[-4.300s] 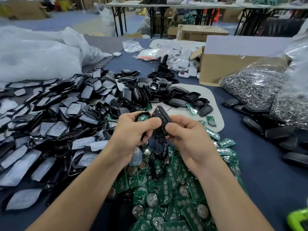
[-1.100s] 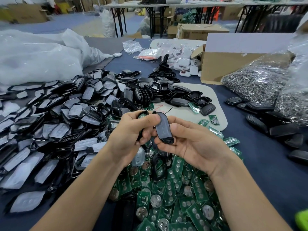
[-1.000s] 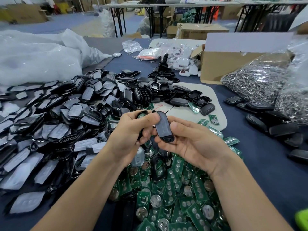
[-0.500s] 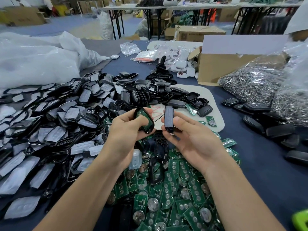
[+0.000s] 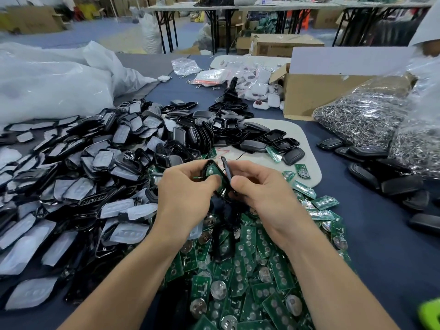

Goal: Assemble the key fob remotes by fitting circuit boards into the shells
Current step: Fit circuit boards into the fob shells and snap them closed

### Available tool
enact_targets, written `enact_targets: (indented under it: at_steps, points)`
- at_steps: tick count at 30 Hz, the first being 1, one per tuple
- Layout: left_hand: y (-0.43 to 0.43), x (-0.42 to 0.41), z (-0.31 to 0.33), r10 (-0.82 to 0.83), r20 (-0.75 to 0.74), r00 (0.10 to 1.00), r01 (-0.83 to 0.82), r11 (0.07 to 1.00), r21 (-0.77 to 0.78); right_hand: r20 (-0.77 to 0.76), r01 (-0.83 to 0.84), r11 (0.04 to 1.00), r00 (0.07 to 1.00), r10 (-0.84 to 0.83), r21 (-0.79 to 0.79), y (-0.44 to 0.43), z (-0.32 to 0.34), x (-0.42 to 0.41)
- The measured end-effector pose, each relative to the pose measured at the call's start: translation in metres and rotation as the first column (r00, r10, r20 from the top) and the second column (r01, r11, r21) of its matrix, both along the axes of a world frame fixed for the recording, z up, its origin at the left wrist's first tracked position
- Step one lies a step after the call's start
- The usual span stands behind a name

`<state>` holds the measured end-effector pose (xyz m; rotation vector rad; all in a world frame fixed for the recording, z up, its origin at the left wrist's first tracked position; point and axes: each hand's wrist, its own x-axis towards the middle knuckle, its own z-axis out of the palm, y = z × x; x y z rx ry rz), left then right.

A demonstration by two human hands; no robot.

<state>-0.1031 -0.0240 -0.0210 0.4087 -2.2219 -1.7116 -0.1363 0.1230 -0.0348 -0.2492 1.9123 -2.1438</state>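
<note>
Above the heap of green circuit boards (image 5: 250, 270), our left hand (image 5: 184, 194) pinches a black shell half (image 5: 214, 173) with a green board seated inside; just beside it, our right hand (image 5: 262, 194) grips the cover half (image 5: 226, 170), turned edge-on

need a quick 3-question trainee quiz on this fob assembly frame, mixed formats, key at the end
1. True or false: the left hand holds a shell with a green board showing inside it.
2. The right hand pinches: A) a black cover B) a key ring C) a loose board.
3. Are shell and cover snapped shut yet?
Key: 1 true; 2 A; 3 no, they gape apart at the top.
</note>
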Motion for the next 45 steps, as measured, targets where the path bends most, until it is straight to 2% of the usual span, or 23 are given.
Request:
enact_targets:
  at_steps: [5, 7, 12, 17, 20, 24, 28, 32, 36, 41, 45]
  points:
    - [-0.002, -0.002, -0.004, -0.116, 0.027, 0.993, 0.111, 0.983, 0.144, -0.134, 0.037, 0.993, 0.991, -0.022, 0.110, -0.001, 0.000, 0.001]
    - [-0.003, -0.003, -0.005, -0.172, 0.028, 0.985, 0.166, 0.975, 0.149, -0.143, 0.065, 0.990, 0.989, -0.047, 0.124, -0.001, -0.001, 0.000]
    - [-0.005, -0.006, -0.006, -0.128, 0.045, 0.991, 0.123, 0.986, 0.109, -0.158, 0.054, 0.990, 0.987, -0.032, 0.134, -0.001, 0.002, 0.003]
    - [-0.007, -0.004, -0.006, -0.145, 0.051, 0.988, 0.135, 0.975, 0.175, -0.228, 0.035, 0.970, 0.973, 0.022, 0.242, -0.004, 0.000, 0.006]
    - [-0.010, -0.004, -0.005, -0.231, 0.060, 0.971, 0.210, 0.947, 0.244, -0.228, 0.051, 0.965, 0.974, 0.010, 0.256, -0.002, 0.001, 0.005]
    - [-0.016, -0.004, -0.002, -0.407, 0.057, 0.912, 0.363, 0.863, 0.352, -0.211, 0.072, 0.955, 0.977, -0.010, 0.288, 0.001, 0.002, 0.003]
    - [-0.017, -0.004, -0.004, -0.429, 0.039, 0.902, 0.395, 0.860, 0.324, -0.227, 0.088, 0.941, 0.974, -0.012, 0.326, 0.003, 0.003, 0.002]
    - [-0.016, -0.005, -0.007, -0.408, 0.035, 0.912, 0.390, 0.892, 0.227, -0.244, 0.095, 0.923, 0.970, -0.001, 0.373, 0.007, 0.002, 0.002]
    - [-0.017, -0.006, -0.007, -0.418, 0.036, 0.908, 0.406, 0.897, 0.174, -0.289, 0.164, 0.896, 0.956, -0.042, 0.413, 0.008, 0.003, 0.004]
    - [-0.013, -0.005, -0.008, -0.347, 0.015, 0.938, 0.335, 0.917, 0.216, -0.324, 0.245, 0.883, 0.939, -0.114, 0.399, 0.004, 0.000, 0.008]
    - [-0.012, -0.005, -0.006, -0.333, -0.001, 0.943, 0.324, 0.916, 0.237, -0.401, 0.284, 0.863, 0.910, -0.105, 0.417, 0.000, 0.002, 0.011]
